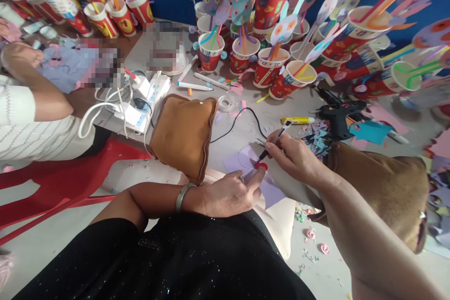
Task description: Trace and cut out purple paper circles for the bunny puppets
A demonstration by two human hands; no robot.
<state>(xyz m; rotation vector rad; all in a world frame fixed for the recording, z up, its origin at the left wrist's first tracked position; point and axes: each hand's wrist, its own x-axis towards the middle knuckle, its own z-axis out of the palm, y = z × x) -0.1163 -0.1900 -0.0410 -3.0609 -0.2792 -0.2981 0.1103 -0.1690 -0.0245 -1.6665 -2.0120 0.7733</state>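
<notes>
At the left, a white power strip (pixel 156 91) lies beyond a tan cushion (pixel 184 133), right of which the left hand (pixel 232 192) extends its index finger, the others curled; whether its thumb grips anything I cannot tell. That fingertip presses a red disc (pixel 263 166) onto purple paper (pixel 272 191) on the near side of the table (pixel 242 124), while just right, the right hand (pixel 297 157) pinches a black pen (pixel 262 155), its tip beside the disc.

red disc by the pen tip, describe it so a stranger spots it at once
Between the two brown cushions lies purple paper. On it, beside the tip of the dark pen, the left hand presses a fingertip to the disc. It is small, round and bright red against the purple.
</notes>
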